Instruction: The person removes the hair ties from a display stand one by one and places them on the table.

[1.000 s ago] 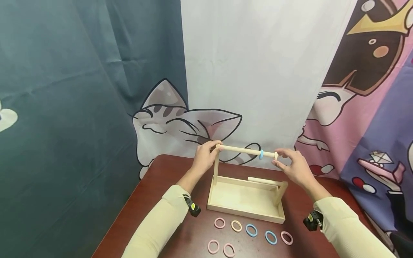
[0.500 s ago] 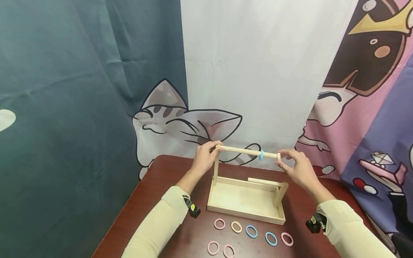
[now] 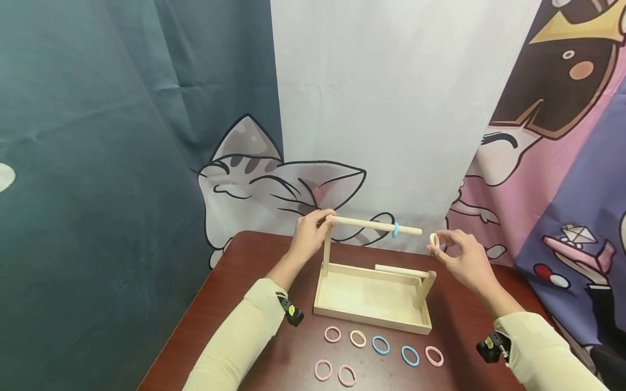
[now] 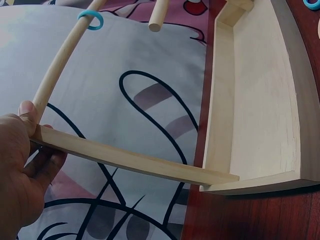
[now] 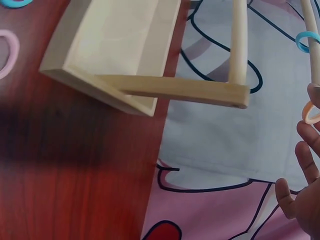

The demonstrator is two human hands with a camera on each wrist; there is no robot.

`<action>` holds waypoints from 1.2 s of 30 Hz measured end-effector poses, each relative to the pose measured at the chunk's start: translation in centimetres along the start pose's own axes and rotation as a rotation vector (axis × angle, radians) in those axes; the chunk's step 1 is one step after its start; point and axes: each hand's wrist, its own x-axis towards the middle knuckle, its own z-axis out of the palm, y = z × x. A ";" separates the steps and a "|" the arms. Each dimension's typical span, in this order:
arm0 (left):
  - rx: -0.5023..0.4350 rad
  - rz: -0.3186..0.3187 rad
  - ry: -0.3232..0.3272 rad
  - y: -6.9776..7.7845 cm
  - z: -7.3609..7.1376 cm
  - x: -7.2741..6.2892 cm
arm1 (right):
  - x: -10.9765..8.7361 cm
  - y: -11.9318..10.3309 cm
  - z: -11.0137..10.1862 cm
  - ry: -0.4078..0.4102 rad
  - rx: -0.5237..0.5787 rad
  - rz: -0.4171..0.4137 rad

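Observation:
My left hand (image 3: 309,236) grips the top of the tall left post (image 3: 326,254) of a pale wooden stand, where the upper rod (image 3: 367,223) joins it. In the left wrist view, the thumb lies on the rod and fingers reach behind the post (image 4: 125,156). A blue ring (image 3: 395,231) hangs on that rod, nearer its free right end. Just right of this end, my right hand (image 3: 464,260) pinches a cream ring (image 3: 432,240) between thumb and fingers, apart from the rod. The right wrist view shows only part of this ring (image 5: 306,113) at its edge.
The stand's tray (image 3: 369,319) rests on a dark red table (image 3: 274,260). A shorter rod (image 3: 401,271) runs left from its low right post (image 3: 424,290). In front lie several rings, including a pink ring (image 3: 326,340) and a blue ring (image 3: 374,347). A printed curtain hangs behind.
The cream ring was at the rod's right end; my right hand has drawn it rightward, clear of the rod. My left hand keeps its grip, and the blue ring stays on the rod.

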 end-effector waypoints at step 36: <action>-0.012 0.014 -0.017 0.2 -0.4 -0.1 | -8.0 -1.5 1.5 -0.087 -0.083 -0.247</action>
